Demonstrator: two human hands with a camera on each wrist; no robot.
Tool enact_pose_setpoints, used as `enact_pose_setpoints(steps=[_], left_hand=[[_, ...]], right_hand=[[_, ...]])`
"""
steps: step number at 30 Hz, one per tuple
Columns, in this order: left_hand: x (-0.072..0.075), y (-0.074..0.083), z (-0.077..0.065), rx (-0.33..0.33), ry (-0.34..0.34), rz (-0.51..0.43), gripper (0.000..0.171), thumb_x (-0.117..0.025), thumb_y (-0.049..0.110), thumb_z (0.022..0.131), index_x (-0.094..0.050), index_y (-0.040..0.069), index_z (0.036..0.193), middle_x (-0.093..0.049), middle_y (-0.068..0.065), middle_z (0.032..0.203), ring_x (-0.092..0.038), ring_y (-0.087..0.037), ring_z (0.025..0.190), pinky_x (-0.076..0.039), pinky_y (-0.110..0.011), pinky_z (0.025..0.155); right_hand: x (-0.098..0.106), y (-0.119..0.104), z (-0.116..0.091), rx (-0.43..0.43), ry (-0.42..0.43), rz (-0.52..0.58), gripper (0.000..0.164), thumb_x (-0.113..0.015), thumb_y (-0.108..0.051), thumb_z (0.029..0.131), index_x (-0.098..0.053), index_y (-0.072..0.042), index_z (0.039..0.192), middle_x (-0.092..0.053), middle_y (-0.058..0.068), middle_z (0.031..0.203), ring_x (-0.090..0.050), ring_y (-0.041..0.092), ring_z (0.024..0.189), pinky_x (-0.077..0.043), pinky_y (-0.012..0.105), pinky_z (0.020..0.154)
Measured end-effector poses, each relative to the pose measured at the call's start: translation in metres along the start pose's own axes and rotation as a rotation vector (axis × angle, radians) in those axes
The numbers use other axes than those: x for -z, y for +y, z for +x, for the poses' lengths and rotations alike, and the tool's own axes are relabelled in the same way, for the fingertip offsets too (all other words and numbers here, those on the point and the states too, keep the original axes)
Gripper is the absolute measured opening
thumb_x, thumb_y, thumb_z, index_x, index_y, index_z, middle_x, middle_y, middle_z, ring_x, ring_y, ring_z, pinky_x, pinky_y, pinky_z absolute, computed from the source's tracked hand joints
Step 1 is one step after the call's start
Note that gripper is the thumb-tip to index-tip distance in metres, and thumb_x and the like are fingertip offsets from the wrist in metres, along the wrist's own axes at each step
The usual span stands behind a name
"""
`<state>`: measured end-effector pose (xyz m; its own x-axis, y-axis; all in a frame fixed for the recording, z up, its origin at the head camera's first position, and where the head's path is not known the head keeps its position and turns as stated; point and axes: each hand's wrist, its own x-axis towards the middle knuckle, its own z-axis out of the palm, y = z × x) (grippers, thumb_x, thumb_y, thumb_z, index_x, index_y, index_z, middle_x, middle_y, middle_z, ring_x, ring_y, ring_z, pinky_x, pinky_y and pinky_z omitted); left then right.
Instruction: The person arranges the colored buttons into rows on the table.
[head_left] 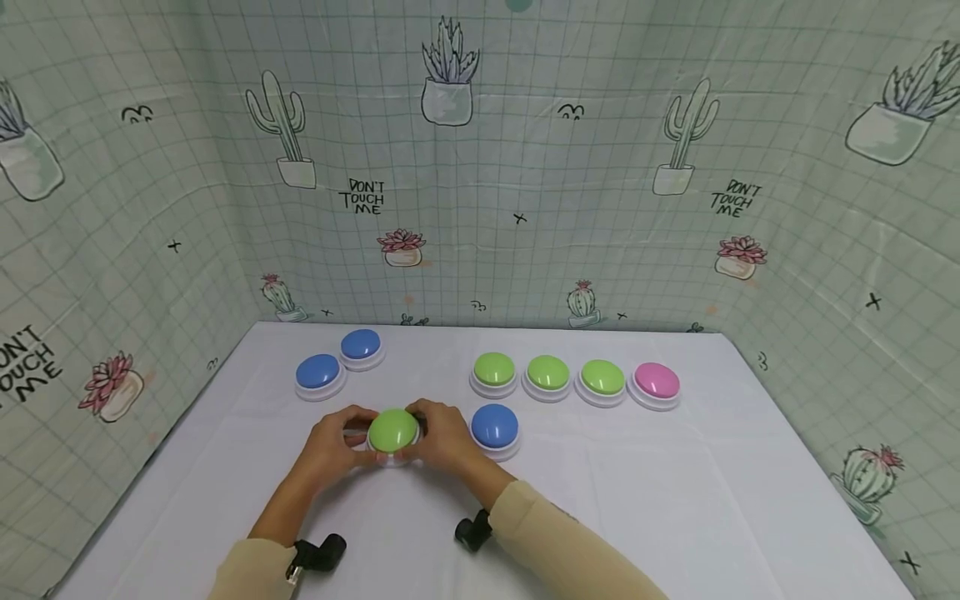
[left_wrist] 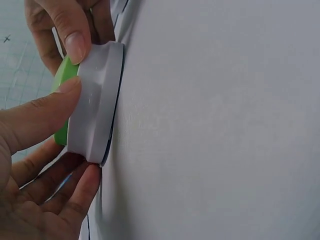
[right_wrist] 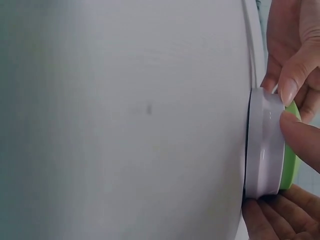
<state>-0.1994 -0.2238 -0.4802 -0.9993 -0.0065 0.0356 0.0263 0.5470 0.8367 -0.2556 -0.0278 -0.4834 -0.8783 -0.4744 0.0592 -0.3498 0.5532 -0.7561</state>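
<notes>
Both hands hold one round push button with a green dome [head_left: 393, 430] and a white base [left_wrist: 95, 100], near the front middle of the table. My left hand [head_left: 332, 447] grips its left side, thumb at the front and fingers curled round behind. On the other side my right hand [head_left: 444, 437] grips it the same way. In the left wrist view the two thumbs lie close together on the rim. The base is upright at the cloth; whether it touches fully, I cannot tell. A blue button [head_left: 494, 427] stands just right of my right hand.
Two blue buttons, one nearer [head_left: 318, 372] and one farther [head_left: 361, 344], stand at the back left. Three green buttons [head_left: 547, 373] and a pink button [head_left: 656, 382] form a row at the back right. A patterned curtain [head_left: 480, 183] surrounds the white table [head_left: 675, 500].
</notes>
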Motion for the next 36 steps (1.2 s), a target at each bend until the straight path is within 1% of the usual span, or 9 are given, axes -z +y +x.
enact_pose_setpoints(steps=[4, 8, 12, 18, 24, 32, 36], left_hand=[[-0.003, -0.001, -0.004, 0.005, 0.016, 0.003, 0.057, -0.091, -0.004, 0.076, -0.065, -0.005, 0.127, -0.067, -0.025, 0.128, -0.067, -0.045, 0.119, -0.058, -0.046, 0.100], [-0.008, -0.003, -0.009, 0.001, 0.039, -0.006, 0.058, -0.091, -0.005, 0.075, -0.066, -0.006, 0.127, -0.069, -0.022, 0.125, -0.068, -0.041, 0.118, -0.059, -0.041, 0.099], [-0.012, -0.002, -0.015, -0.001, 0.054, -0.017, 0.059, -0.092, -0.005, 0.074, -0.067, -0.005, 0.127, -0.070, -0.021, 0.123, -0.069, -0.040, 0.117, -0.059, -0.038, 0.098], [-0.018, 0.002, -0.023, 0.011, 0.050, -0.045, 0.061, -0.094, -0.001, 0.073, -0.067, -0.003, 0.127, -0.071, -0.018, 0.124, -0.069, -0.038, 0.117, -0.059, -0.037, 0.098], [-0.026, 0.007, -0.030, -0.001, 0.046, -0.067, 0.061, -0.095, -0.001, 0.071, -0.068, -0.004, 0.126, -0.072, -0.017, 0.122, -0.070, -0.037, 0.116, -0.060, -0.037, 0.096], [-0.036, 0.015, -0.035, -0.005, 0.040, -0.081, 0.060, -0.097, 0.000, 0.069, -0.070, -0.002, 0.122, -0.073, -0.013, 0.118, -0.071, -0.033, 0.113, -0.061, -0.036, 0.095], [-0.043, 0.019, -0.037, -0.001, 0.041, -0.087, 0.059, -0.097, -0.001, 0.068, -0.070, -0.002, 0.121, -0.074, -0.012, 0.116, -0.071, -0.031, 0.111, -0.061, -0.036, 0.094]], right_hand=[[0.000, 0.001, -0.005, -0.005, 0.003, 0.005, 0.064, -0.098, -0.018, 0.074, -0.070, -0.003, 0.129, -0.073, 0.011, 0.127, -0.066, 0.029, 0.122, -0.052, 0.044, 0.108], [0.001, 0.003, -0.011, -0.010, 0.007, -0.002, 0.065, -0.099, -0.019, 0.073, -0.070, -0.005, 0.129, -0.073, 0.009, 0.128, -0.065, 0.028, 0.124, -0.051, 0.044, 0.109], [0.002, 0.004, -0.018, 0.008, 0.013, -0.008, 0.063, -0.099, -0.018, 0.072, -0.071, -0.004, 0.127, -0.074, 0.010, 0.126, -0.066, 0.028, 0.123, -0.052, 0.045, 0.108], [0.004, 0.007, -0.028, 0.047, 0.023, 0.003, 0.062, -0.099, -0.015, 0.070, -0.072, -0.001, 0.124, -0.075, 0.013, 0.124, -0.069, 0.029, 0.119, -0.055, 0.044, 0.105], [0.009, 0.010, -0.039, 0.041, 0.016, 0.025, 0.066, -0.100, -0.014, 0.069, -0.071, 0.001, 0.126, -0.074, 0.014, 0.125, -0.069, 0.030, 0.120, -0.055, 0.045, 0.105], [0.019, 0.014, -0.054, 0.038, 0.001, 0.078, 0.063, -0.099, -0.011, 0.069, -0.071, 0.002, 0.124, -0.073, 0.016, 0.125, -0.070, 0.033, 0.119, -0.057, 0.047, 0.103], [0.024, 0.017, -0.061, 0.041, 0.004, 0.074, 0.063, -0.100, -0.012, 0.068, -0.071, 0.001, 0.123, -0.073, 0.016, 0.125, -0.069, 0.033, 0.119, -0.057, 0.047, 0.103]])
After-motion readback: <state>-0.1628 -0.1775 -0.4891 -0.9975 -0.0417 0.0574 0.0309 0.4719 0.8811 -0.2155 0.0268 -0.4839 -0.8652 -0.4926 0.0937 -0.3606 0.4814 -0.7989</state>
